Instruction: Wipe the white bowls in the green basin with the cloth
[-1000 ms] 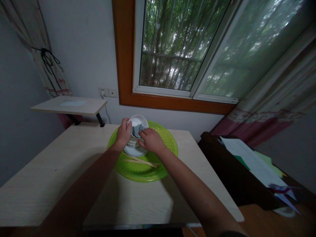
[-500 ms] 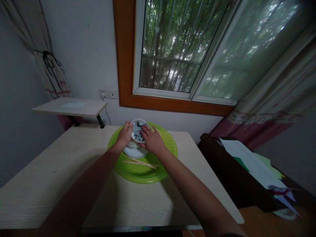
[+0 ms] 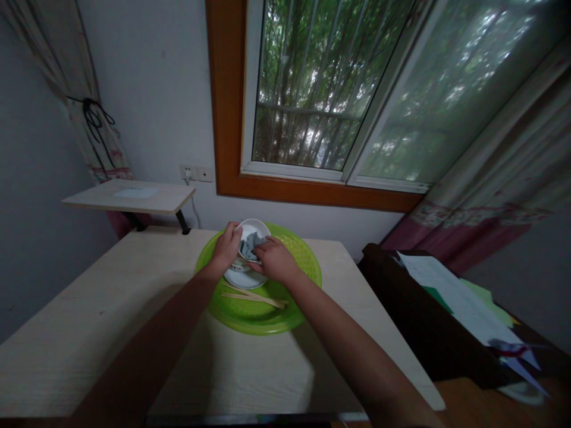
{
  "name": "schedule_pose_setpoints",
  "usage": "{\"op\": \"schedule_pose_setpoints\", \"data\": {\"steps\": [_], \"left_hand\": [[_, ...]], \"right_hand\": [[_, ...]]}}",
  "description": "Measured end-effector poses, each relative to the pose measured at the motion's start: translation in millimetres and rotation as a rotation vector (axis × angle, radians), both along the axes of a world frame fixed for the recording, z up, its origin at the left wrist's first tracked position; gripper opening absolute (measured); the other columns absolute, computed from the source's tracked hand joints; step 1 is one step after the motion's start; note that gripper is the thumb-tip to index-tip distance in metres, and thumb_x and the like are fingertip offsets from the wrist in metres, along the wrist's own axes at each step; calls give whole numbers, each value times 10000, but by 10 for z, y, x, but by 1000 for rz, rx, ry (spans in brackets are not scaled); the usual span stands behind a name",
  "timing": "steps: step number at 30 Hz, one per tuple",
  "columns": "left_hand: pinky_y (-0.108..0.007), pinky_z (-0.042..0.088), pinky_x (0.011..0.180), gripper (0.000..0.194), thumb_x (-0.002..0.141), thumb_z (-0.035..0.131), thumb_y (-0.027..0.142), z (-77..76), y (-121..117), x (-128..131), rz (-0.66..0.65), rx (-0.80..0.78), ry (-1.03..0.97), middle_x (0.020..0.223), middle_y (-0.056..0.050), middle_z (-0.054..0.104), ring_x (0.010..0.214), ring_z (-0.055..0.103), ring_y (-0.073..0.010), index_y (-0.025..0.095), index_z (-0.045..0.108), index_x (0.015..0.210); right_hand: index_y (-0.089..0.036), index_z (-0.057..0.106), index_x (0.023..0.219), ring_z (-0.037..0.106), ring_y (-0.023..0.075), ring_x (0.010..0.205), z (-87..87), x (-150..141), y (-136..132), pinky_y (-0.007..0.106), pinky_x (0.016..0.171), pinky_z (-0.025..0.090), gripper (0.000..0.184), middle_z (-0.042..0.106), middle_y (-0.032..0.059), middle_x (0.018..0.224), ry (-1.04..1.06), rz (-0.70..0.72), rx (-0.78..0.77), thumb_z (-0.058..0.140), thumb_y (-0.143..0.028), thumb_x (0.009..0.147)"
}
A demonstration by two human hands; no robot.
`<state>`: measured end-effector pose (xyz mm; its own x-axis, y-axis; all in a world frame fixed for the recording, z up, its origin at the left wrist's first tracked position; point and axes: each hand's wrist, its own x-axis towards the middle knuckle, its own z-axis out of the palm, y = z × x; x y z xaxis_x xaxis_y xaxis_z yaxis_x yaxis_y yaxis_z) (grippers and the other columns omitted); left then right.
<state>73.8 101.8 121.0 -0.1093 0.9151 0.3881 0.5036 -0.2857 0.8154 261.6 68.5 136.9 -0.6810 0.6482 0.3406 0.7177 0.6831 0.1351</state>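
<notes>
A round green basin (image 3: 298, 297) sits on the pale wooden table (image 3: 89, 321). Inside it lie a white plate (image 3: 243, 279), a small stack of crockery and a pair of wooden chopsticks (image 3: 254, 295). My left hand (image 3: 226, 246) grips the rim of a small white bowl (image 3: 255, 228), tilted towards me above the stack. My right hand (image 3: 276, 260) is closed on a grey cloth (image 3: 250, 244) pressed into the bowl.
A small wooden shelf (image 3: 134, 197) juts from the wall at the left, near a wall socket (image 3: 196, 173). A window fills the wall behind. A dark side table (image 3: 428, 333) with papers (image 3: 450, 291) stands at the right.
My right hand has rubbed the cloth round inside the bowl, reaching further in and then drawing back. The left hand has kept its hold on the tilted bowl.
</notes>
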Motion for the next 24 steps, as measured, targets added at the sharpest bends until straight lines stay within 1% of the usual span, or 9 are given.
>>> {"op": "schedule_pose_setpoints", "data": {"steps": [2,4,8,11,13,16,18,21,24], "left_hand": [[-319,471,831,333,966,386,451,-10,2,-2,-7,1,23,1019,-54,704,931,649,-222,249,600,1122],[-320,476,836,337,966,388,443,-22,8,-2,-22,0,30,1026,-57,704,937,651,-222,246,599,1140],[-325,491,837,344,967,384,441,-42,24,0,-65,10,7,1052,-62,705,952,654,-227,240,603,1142],[-330,494,859,337,964,382,438,-54,37,8,-129,-3,5,1034,-60,705,946,654,-226,234,610,1105],[-333,490,899,338,963,382,440,-65,47,13,-159,-1,-7,1065,-64,702,984,653,-227,228,610,1095],[-335,489,938,350,963,385,460,-82,58,20,-172,10,-36,1105,-66,699,1030,650,-227,229,607,1101],[-335,495,940,355,963,385,472,-86,59,24,-174,9,-42,1099,-62,704,1027,654,-226,234,610,1100],[-335,502,932,358,966,387,469,-75,46,29,-177,16,-46,1104,-66,710,1023,658,-225,230,617,1101],[-333,508,897,358,971,390,461,-48,26,34,-173,21,-34,1097,-71,710,1001,658,-224,223,613,1120]], "right_hand": [[-144,730,983,668,251,940,-4,3,-9,391,1009,422,355,743,122,945,-4,56,-30,620,-479,938],[-142,721,1010,663,240,919,-2,7,-26,355,922,452,384,735,117,943,16,112,-53,577,-494,960],[-136,695,1023,644,230,930,9,6,-60,332,875,466,413,714,115,976,63,193,-77,540,-516,973],[-132,687,1001,630,247,973,-7,0,-63,364,912,476,463,699,134,1019,75,203,-82,536,-568,966],[-124,682,1049,619,269,1056,-31,-5,-60,404,986,464,496,690,157,1106,82,204,-66,532,-589,965],[-102,655,1177,575,300,1219,-67,-14,-62,473,1141,366,567,657,188,1261,77,187,-32,519,-611,967],[-87,640,1229,507,321,1335,-81,-21,-69,506,1204,281,618,629,204,1333,65,157,-16,511,-630,963],[-72,620,1289,399,343,1442,-85,-34,-75,539,1227,231,677,563,223,1434,53,93,0,499,-650,958],[-61,584,1356,375,347,1464,-89,-41,-60,538,1232,226,700,469,233,1525,48,33,16,493,-635,965]]}}
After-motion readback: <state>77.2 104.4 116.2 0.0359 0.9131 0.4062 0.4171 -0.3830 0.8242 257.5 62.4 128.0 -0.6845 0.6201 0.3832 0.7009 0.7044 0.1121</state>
